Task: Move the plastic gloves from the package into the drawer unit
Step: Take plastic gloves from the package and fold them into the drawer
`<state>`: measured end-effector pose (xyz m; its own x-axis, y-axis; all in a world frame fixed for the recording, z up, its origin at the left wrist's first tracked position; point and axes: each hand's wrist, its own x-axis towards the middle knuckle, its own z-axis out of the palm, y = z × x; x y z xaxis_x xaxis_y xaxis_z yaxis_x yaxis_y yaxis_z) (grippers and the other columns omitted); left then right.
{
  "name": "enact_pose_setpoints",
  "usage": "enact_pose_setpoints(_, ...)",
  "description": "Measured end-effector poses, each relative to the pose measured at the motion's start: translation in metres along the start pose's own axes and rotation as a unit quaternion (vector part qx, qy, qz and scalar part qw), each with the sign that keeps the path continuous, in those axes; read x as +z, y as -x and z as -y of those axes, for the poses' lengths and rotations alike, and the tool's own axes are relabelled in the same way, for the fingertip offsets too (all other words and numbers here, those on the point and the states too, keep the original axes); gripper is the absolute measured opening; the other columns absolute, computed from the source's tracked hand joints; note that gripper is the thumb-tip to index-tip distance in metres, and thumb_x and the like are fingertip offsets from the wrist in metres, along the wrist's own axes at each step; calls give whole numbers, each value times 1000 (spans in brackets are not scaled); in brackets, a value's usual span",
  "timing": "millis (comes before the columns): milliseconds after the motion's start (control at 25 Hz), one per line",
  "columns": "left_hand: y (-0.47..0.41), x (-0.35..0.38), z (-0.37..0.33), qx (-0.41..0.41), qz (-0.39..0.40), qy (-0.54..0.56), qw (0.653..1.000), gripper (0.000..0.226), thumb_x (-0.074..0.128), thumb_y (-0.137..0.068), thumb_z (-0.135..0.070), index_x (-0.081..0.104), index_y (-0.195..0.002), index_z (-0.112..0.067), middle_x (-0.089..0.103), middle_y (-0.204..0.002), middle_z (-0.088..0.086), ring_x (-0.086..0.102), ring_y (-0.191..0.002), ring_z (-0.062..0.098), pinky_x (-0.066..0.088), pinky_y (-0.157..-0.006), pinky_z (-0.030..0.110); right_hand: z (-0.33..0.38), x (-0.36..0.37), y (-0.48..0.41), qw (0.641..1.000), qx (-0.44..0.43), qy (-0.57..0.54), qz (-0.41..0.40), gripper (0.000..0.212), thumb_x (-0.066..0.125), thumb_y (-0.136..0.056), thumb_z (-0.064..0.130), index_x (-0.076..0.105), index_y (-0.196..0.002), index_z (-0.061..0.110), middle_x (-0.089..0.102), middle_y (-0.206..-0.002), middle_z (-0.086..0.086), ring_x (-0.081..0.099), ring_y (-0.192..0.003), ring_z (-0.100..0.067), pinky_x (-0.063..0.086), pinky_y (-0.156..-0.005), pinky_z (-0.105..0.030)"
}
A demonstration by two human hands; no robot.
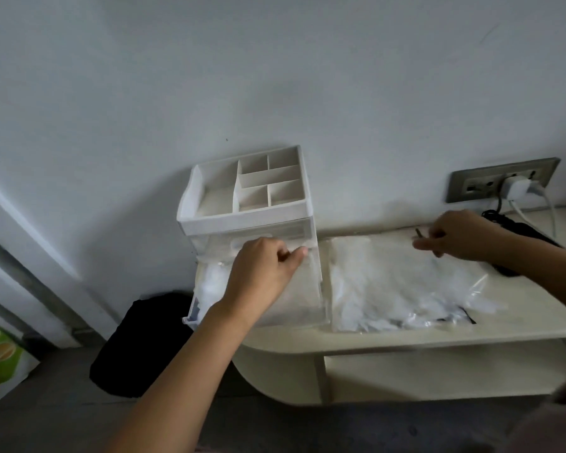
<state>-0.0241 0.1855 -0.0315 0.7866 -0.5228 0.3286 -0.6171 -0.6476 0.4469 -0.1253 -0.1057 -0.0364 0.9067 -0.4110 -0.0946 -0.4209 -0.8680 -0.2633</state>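
Your left hand (262, 273) pinches gloves (213, 282) over the open drawer (307, 289), centre frame, to drop them in. Right-hand (455, 237) fingers pinch the package (389, 282), steadying it.

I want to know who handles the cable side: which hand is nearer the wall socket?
The right hand. It rests on the far edge of the glove package, just below and left of the wall socket. The left hand is far to the left, over the open drawer.

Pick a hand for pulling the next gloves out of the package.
Right. The right hand already rests on the far edge of the package, right of the drawer unit. The left hand is over the open drawer, pinching something at its top edge, so it is better placed to receive.
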Motion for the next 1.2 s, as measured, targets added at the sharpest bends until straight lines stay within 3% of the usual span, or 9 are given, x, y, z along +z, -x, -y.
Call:
enact_pose_setpoints(120,0,22,-35,49,35,63,996,38,62,-88,-43,62,-67,-12,65,-68,-1,59,-63,12,47,-63,27,-56,25,-8,994,103,19,41,41,52,-94,41,66,-93,2,63,-88,-9,58,-81,-22,41,-67,-26)
enact_pose_setpoints(280,-2,64,-72,88,87,108,986,20,65,-87,-37,64,-83,-17,67,-100,-2,60,-95,10,42,-84,20,-95,41,-5,966,176,-164,96,28,68,-85,31,57,-94,7,57,-86,-10,53,-74,-20,42,-56,-23)
enact_pose_setpoints(440,-5,116,-101,78,169,108,977,29,60,-91,-32,63,-113,-14,59,-124,0,53,-116,13,34,-93,15,-99,50,-6,966,157,-176,103,34,76,-78,21,51,-101,13,57,-99,-10,54,-71,-17,46,-55,-22)
enact_pose_setpoints(560,-9,153,-108,38,243,79,966,49,55,-94,-36,48,-137,-13,44,-145,5,42,-132,19,29,-109,28,-104,47,-5,978,129,-148,71,26,73,-81,13,66,-103,3,64,-92,-7,57,-67,-12,47,-56,-16)
enact_pose_setpoints(720,-7,191,-98,18,332,-32,942,75,41,-95,-53,10,-153,-16,-1,-161,7,-3,-148,25,-6,-115,52,-109,37,0,987,97,-124,16,17,68,-85,16,73,-97,5,61,-76,5,50,-64,0,35,-56,-8)
enact_pose_setpoints(880,4,210,-89,26,279,-39,959,78,36,-94,-59,5,-153,-18,-7,-161,6,-10,-147,25,-12,-114,51,-112,33,-4,983,105,-145,-50,16,60,-90,15,70,-93,3,58,-75,0,52,-69,-11,42,-63,-21)
enact_pose_setpoints(960,7,215,-88,28,252,-57,966,78,31,-93,-62,6,-153,-19,-5,-161,6,-8,-148,23,-11,-114,50,-107,24,-4,937,116,-318,-83,13,54,-92,11,66,-91,5,60,-85,-7,55,-83,-21,47,-80,-35)
enact_pose_setpoints(1040,8,218,-89,26,242,-70,967,77,31,-93,-62,7,-153,-20,-4,-161,5,-8,-148,22,-11,-114,50,-97,8,2,838,82,-530,-103,11,52,-90,6,61,-84,8,59,-84,-7,56,-84,-22,49,-80,-34)
enact_pose_setpoints(1200,-2,216,-88,-3,275,-19,961,69,32,-97,-55,15,-152,-18,4,-161,4,-2,-148,21,-8,-116,49,-79,-16,20,726,-6,-686,-41,18,49,-82,7,60,-68,15,67,-80,-6,62,-83,-19,48,-77,-31)
